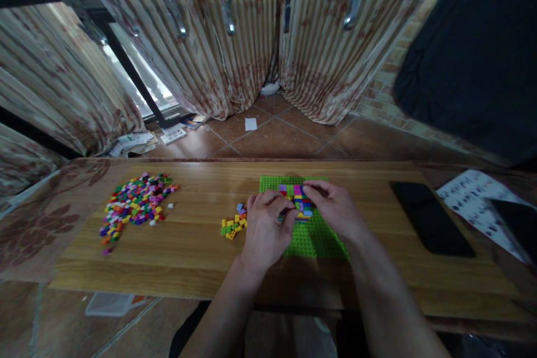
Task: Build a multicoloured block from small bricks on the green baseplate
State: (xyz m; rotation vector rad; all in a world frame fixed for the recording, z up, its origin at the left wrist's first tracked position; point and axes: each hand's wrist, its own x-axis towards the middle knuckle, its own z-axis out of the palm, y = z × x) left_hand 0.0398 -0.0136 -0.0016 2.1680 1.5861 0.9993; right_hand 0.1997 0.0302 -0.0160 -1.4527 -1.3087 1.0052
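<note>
A green studded baseplate lies on the wooden table, with colourful toy building bricks set together on its upper part. My left hand is over the left side of the plate, its thumb and fingers closed in a pinch beside the bricks; whatever they hold is hidden. From the right, my right hand reaches in with its fingers closed at the upper right edge of the bricks. What is between those fingertips is too small to tell. A small group of yellow, green, orange and blue loose bricks lies left of my left hand.
A large pile of mixed bricks spreads over the left of the wooden table. A black tablet-like slab lies on the right, near a printed sheet and another dark device. Curtains hang beyond the table.
</note>
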